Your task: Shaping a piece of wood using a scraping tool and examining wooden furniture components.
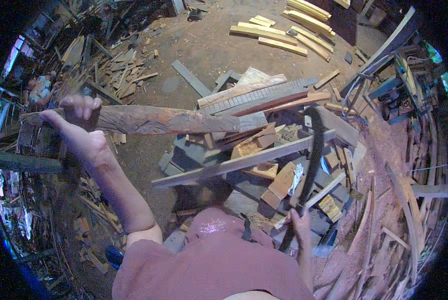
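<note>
I have my left hand (pixel 81 127) raised at the left, gripping a long, rough, reddish-brown plank (pixel 159 119) near its left end. The plank lies across my view, its far end over a pile of mixed boards and offcuts (pixel 279 192); I cannot tell whether it rests on them. Low on the right, my right hand (pixel 301 225) is closed on the lower part of a long dark curved tool (pixel 315 155), which rises over the pile and bends at its top. A pale board (pixel 241 161) slants across the pile beneath the plank.
Yellow sawn battens (pixel 281 42) lie on the dirt floor (pixel 184 40) at the top. Scrap wood (pixel 121 70) is heaped at upper left, a dark beam (pixel 29 161) juts in from the left, and long slabs (pixel 399 200) with stacked timber crowd the right.
</note>
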### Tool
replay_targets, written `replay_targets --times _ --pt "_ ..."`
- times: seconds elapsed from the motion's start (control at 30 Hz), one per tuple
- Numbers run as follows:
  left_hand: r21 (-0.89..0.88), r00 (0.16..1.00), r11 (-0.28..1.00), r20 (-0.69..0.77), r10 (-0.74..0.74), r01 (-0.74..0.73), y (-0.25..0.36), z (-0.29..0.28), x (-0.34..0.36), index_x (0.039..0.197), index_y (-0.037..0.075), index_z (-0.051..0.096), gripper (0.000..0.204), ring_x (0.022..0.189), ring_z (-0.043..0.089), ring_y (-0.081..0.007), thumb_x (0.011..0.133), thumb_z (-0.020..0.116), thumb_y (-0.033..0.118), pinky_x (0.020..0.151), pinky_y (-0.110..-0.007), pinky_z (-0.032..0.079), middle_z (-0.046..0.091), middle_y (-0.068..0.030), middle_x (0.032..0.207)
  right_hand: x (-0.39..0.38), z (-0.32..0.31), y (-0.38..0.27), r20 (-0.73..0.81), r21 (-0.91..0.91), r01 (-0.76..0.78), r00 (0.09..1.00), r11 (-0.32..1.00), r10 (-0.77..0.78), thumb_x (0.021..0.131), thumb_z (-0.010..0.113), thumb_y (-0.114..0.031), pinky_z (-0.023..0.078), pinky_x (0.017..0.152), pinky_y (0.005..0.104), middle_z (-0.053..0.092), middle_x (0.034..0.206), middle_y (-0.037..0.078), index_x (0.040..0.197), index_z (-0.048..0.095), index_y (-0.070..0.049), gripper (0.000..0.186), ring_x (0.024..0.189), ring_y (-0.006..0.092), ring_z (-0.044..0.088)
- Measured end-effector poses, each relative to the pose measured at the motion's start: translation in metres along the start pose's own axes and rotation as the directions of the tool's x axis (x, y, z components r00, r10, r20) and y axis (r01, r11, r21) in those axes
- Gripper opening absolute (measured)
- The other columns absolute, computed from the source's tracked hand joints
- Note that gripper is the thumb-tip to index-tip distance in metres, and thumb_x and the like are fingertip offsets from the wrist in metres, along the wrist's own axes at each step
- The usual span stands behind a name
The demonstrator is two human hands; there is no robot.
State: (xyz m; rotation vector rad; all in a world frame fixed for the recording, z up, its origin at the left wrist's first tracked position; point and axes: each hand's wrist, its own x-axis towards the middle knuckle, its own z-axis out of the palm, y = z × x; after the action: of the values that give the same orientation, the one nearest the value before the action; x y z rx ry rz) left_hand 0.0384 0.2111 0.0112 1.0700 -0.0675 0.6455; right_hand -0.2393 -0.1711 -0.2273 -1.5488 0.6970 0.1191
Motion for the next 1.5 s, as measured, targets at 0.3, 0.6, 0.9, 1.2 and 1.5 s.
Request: replay_targets --times 0.3,0.6,0.9,1.2,1.5 --pt "-0.117 0.985 0.987 0.122 0.123 -0.109 -0.013 0.013 0.0 0.082 0.007 0.047 0.073 0.053 0.035 -0.0137 0.073 0.032 0.078 0.054 -0.029 0.034 0.033 -0.0007 0.061 0.012 0.059 -0.008 -0.02 -0.577 0.075 0.994 0.813 -0.107 0.08 0.061 -0.026 0.046 0.068 0.0354 0.061 0.079 0.014 0.11 0.053 -0.007 0.036 0.073 0.0274 0.06" --pt "-0.053 0.978 0.978 0.026 0.206 -0.204 -0.014 0.032 0.0 0.072 0.01 0.051 0.069 0.037 0.024 -0.0095 0.08 0.026 0.073 0.035 -0.022 0.02 0.028 0.0016 0.049 0.014 0.148 -0.137 0.105 -0.386 0.5 0.859 0.775 -0.502 0.076 0.064 -0.006 0.045 0.061 0.0292 0.055 0.072 0.007 0.116 0.046 -0.012 0.045 0.065 0.0175 0.056" --pt "-0.147 0.957 0.974 0.206 0.203 -0.175 -0.026 0.001 0.021 0.075 0.011 0.053 0.07 0.036 0.025 -0.0086 0.079 0.023 0.074 0.034 -0.022 0.021 0.027 0.0028 0.048 0.07 0.177 -0.062 0.151 -0.559 0.194 0.98 0.806 -0.131 0.077 0.061 -0.018 0.048 0.071 0.0398 0.061 0.087 0.024 0.115 0.046 -0.006 0.043 0.085 0.037 0.061" --pt "-0.148 0.984 0.976 0.053 0.169 -0.16 -0.019 -0.002 0.013 0.074 0.01 0.046 0.066 0.037 0.024 -0.0091 0.081 0.024 0.072 0.035 -0.023 0.021 0.028 0.0018 0.049 0.022 0.192 -0.149 0.21 -0.377 0.632 0.771 0.678 -0.602 0.074 0.069 -0.011 0.051 0.066 0.0342 0.062 0.084 0.014 0.108 0.05 -0.009 0.039 0.08 0.0282 0.064" --pt "0.041 0.979 0.978 -0.004 0.205 -0.205 -0.016 0.016 -0.005 0.072 0.012 0.041 0.063 0.039 0.024 -0.0067 0.08 0.025 0.073 0.037 -0.022 0.018 0.027 0.0038 0.051 0.081 0.166 -0.044 0.103 -0.607 0.106 0.993 0.787 -0.054 0.078 0.062 -0.028 0.048 0.065 0.0468 0.06 0.079 0.024 0.113 0.044 -0.009 0.043 0.077 0.0395 0.061"
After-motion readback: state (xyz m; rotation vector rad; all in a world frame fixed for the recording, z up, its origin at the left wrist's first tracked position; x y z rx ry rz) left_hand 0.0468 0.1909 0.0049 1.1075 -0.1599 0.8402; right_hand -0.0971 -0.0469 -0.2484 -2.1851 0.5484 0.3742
